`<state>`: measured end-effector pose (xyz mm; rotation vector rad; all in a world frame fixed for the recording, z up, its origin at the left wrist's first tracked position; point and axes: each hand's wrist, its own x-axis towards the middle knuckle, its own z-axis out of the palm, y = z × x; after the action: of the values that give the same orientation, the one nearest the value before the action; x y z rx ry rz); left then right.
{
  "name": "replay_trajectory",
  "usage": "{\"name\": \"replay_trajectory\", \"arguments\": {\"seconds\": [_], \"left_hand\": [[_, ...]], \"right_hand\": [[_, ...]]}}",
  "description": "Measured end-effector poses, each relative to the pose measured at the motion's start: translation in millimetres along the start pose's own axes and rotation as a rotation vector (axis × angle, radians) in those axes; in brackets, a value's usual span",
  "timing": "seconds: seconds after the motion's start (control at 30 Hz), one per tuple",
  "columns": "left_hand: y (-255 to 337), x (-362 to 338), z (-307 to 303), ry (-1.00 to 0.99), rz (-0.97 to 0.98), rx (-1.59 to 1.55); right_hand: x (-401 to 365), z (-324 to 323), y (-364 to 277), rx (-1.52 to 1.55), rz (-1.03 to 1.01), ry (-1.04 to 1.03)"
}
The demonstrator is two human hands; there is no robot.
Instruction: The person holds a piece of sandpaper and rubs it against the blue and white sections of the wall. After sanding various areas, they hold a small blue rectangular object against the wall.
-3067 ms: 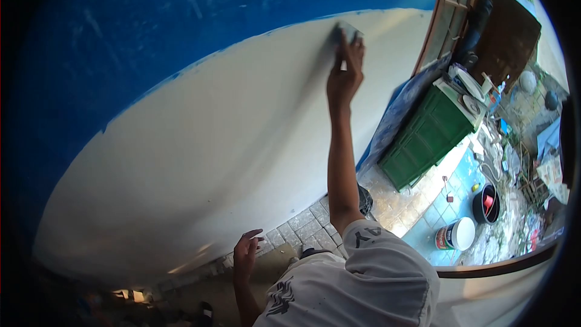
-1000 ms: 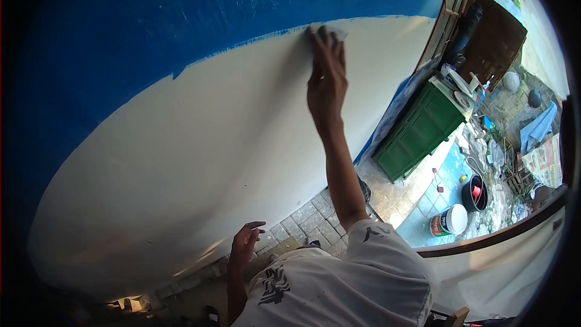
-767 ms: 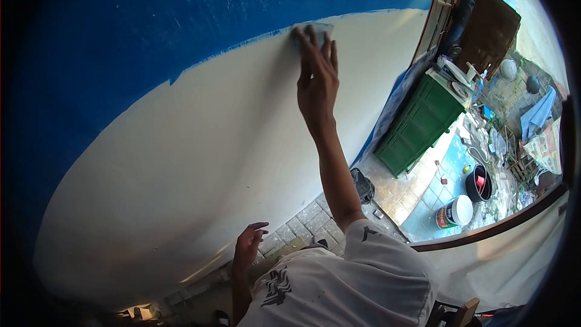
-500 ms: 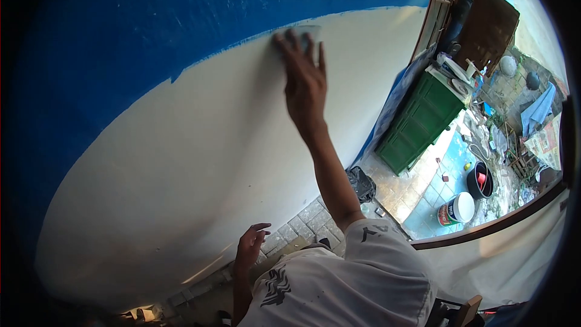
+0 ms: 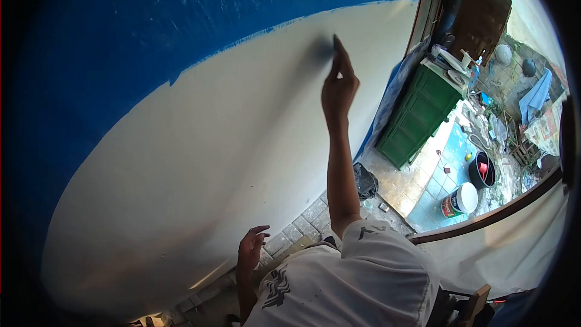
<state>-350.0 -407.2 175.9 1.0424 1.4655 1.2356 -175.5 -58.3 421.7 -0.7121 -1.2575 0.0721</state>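
My right hand [image 5: 340, 85] is raised on an outstretched arm just off the white lower part of the wall [image 5: 242, 145]. Its fingers are pressed together and seen edge-on, and what lies in their grip is too thin and hidden to name. A dark shadow falls on the wall beside the fingertips. Above it runs the brushy edge of the blue paint [image 5: 121, 54], which has pale scratches. Low near my body, my left hand [image 5: 251, 247] is loosely bent with fingers apart, holding nothing, a little away from the wall.
A green cabinet [image 5: 417, 115] with items on top stands at right. Near it are a black plastic bag [image 5: 365, 181], a white paint bucket [image 5: 460, 201] and a black tub [image 5: 482, 172]. Grey pavers [image 5: 302, 223] run along the wall's foot.
My right hand has come down and right from the blue edge, turning from flat, spread fingers on a greyish thin piece to an edge-on pinch. My left hand has hardly moved.
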Motion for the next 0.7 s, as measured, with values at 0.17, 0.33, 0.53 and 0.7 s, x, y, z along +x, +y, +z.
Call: {"name": "replay_trajectory", "arguments": {"seconds": [0.17, 0.33, 0.53, 0.7], "left_hand": [[-16.3, -4.6, -9.5, 0.063, -0.029, -0.043], [-7.0, 1.2, -10.5, 0.030, -0.040, -0.016], [7.3, 10.7, -7.5, 0.048, -0.001, -0.005], [4.9, 4.3, -1.2, 0.071, -0.015, -0.022]], "right_hand": [[-1.4, -17.7, -0.9, 0.166, 0.254, 0.058], [-8.1, -11.9, -35.9, 0.341, 0.214, 0.010], [-14.6, -23.4, -57.5, 1.072, 0.597, -0.116], [-23.3, -35.7, -61.5, 1.269, 0.674, -0.236]]}}
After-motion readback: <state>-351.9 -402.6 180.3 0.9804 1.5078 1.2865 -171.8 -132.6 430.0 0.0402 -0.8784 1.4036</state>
